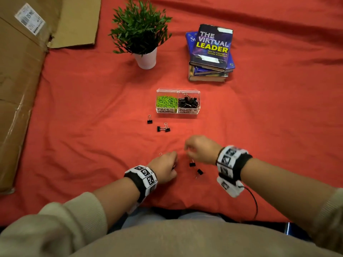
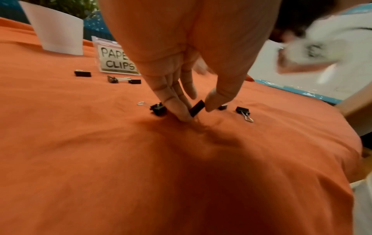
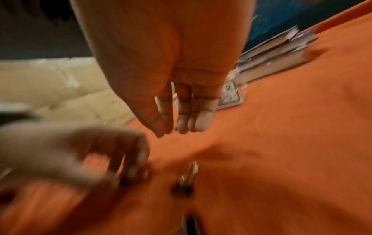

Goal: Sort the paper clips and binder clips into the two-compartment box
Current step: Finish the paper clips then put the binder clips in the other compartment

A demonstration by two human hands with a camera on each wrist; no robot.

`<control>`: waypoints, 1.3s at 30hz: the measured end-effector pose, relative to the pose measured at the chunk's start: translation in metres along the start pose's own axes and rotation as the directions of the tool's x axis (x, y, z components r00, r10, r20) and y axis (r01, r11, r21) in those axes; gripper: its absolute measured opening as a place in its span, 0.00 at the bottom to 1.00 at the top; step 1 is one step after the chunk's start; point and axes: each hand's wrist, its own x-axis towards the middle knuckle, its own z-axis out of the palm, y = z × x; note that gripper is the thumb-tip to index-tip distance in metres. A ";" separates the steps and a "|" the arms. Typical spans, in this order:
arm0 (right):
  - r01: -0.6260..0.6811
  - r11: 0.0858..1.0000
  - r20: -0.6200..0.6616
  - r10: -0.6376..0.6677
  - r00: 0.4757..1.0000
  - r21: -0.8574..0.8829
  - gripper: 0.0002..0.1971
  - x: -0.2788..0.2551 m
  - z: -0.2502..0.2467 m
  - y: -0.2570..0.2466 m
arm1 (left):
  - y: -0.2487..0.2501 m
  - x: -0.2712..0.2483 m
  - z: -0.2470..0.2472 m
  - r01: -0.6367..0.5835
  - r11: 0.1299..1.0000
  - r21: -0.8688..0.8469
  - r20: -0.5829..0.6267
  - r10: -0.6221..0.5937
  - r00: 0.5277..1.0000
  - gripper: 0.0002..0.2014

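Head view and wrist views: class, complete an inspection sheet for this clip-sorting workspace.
Surface: red cloth, wrinkled.
Job's things: clear box with green paper clips in its left compartment and black binder clips in its right; loose binder clips lie on the cloth, three near the box, others by the hands.
Clutter: potted plant; stack of books.
Hands: left hand pinches one clip; right hand hovers, fingers straight, nothing seen in it.
Cables: black cable from the right wristband.
Surroundings: cardboard at left.
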 end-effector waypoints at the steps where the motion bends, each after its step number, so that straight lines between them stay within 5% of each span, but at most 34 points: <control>1: -0.009 0.999 0.087 0.013 0.996 -0.049 0.11 -0.010 0.014 -0.003 | -0.001 0.000 -0.001 -0.004 1.000 -0.004 -0.001 0.004 1.000 0.12; 4: -0.058 0.993 0.146 0.072 0.987 -0.099 0.15 -0.020 0.042 0.000 | -0.003 0.000 -0.008 -0.001 1.000 0.004 -0.035 0.001 0.999 0.06; 10: -0.031 0.993 0.040 0.027 0.999 0.114 0.08 -0.023 0.050 0.017 | -0.023 -0.006 -0.023 0.036 0.987 -0.154 -0.181 -0.064 0.981 0.04; 17: 0.137 0.990 0.074 -0.135 0.988 -0.024 0.08 -0.047 0.058 0.025 | -0.028 -0.016 -0.017 -0.052 0.990 0.134 -0.096 0.065 0.993 0.04; 26: 0.071 0.997 0.097 -0.068 0.993 -0.033 0.10 -0.047 0.062 0.021 | -0.013 -0.013 -0.011 -0.005 0.961 0.278 -0.076 0.027 0.997 0.11; 28: 0.041 0.996 0.027 -0.043 0.999 0.080 0.05 -0.041 0.049 0.020 | -0.011 -0.013 -0.011 -0.006 0.954 0.298 -0.068 0.028 0.997 0.12; 30: 0.015 0.990 -0.174 0.010 0.985 0.143 0.01 -0.023 0.025 0.022 | -0.011 -0.013 -0.011 0.000 0.947 0.320 -0.057 0.019 0.998 0.12; 33: -0.063 0.980 -0.433 0.141 0.890 0.188 0.03 0.015 -0.026 0.020 | -0.012 -0.013 -0.010 -0.003 0.939 0.343 -0.048 0.021 0.999 0.11; 36: -0.116 0.970 -0.521 0.213 0.826 0.213 0.04 0.056 -0.065 0.019 | -0.016 -0.013 -0.008 -0.023 0.938 0.345 -0.045 0.041 0.998 0.09; 39: -0.199 0.964 -0.471 0.261 0.842 0.179 0.07 0.082 -0.077 0.020 | -0.023 -0.010 -0.010 -0.020 0.958 0.287 -0.060 0.038 0.997 0.07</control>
